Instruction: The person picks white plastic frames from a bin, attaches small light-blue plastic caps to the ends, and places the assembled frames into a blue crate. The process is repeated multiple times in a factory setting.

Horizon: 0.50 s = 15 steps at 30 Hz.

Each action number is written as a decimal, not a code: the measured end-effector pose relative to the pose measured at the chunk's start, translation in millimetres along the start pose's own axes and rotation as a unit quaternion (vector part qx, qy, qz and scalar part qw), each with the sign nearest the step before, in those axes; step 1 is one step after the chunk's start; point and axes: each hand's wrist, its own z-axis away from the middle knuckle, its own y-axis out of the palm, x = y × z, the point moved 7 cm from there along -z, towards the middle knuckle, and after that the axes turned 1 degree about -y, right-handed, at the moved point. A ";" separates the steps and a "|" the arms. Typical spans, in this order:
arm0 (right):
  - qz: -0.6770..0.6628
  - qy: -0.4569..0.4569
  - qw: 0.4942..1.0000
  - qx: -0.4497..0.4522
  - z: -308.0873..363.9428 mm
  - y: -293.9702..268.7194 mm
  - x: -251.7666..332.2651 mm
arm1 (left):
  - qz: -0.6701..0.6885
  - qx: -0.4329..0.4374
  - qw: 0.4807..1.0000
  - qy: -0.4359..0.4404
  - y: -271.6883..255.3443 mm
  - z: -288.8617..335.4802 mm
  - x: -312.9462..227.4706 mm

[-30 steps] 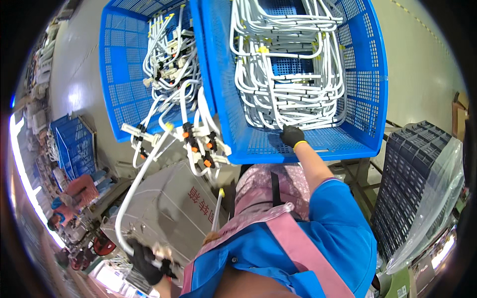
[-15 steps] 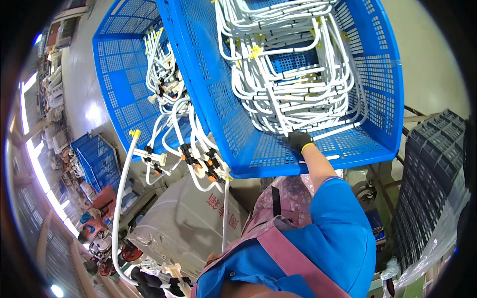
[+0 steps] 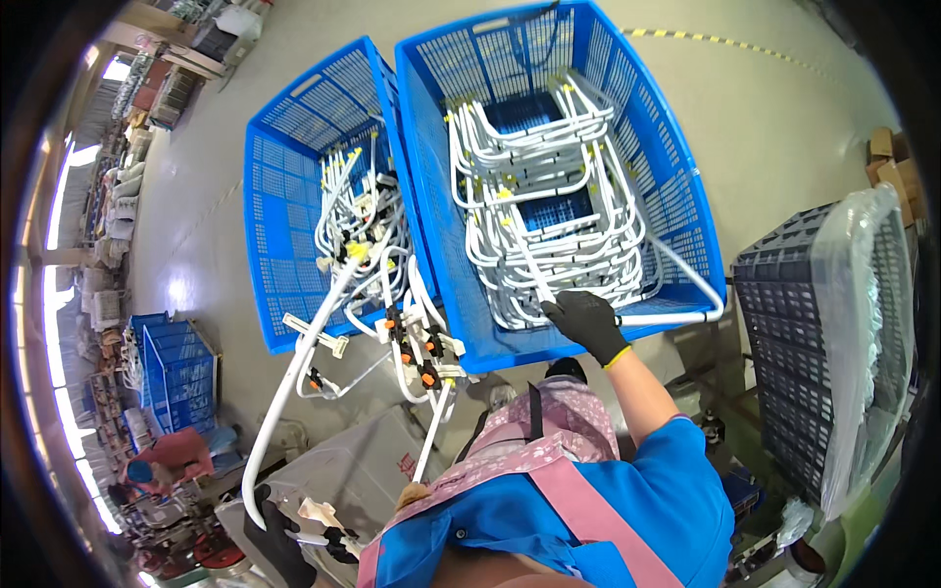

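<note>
Right hand point(image 3: 585, 319), black-gloved: fingers closed around a bent white tube point(image 3: 668, 318), gripped near one corner. The tube is in the right-hand blue crate point(image 3: 431, 269), at its near side, in front of the stacked tubes point(image 3: 588, 233).

Change noted: half a second ago the cross-bar of this tube slopes away inside the crate; now it runs level to the right, its far corner at the crate's side wall and the next leg angling back inward. Judged from this, the piece is partly separated from the stack, though whether it is fully free cannot be told.

Left hand point(image 3: 279, 539), also gloved: it appears closed on a long white tube point(image 3: 292, 377), at the lower left. This tube's yellow tip point(image 3: 357, 252) now appears over the contents of the left-hand blue crate point(image 3: 279, 230); contact cannot be confirmed. Tubes with black and orange fittings point(image 3: 428, 378) overhang that crate's near edge
</note>
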 end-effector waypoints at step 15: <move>0.011 -0.013 0.942 -0.336 360.7 -205.6 134.0 | 0.028 0.070 0.980 0.186 -94.5 -64.5 37.3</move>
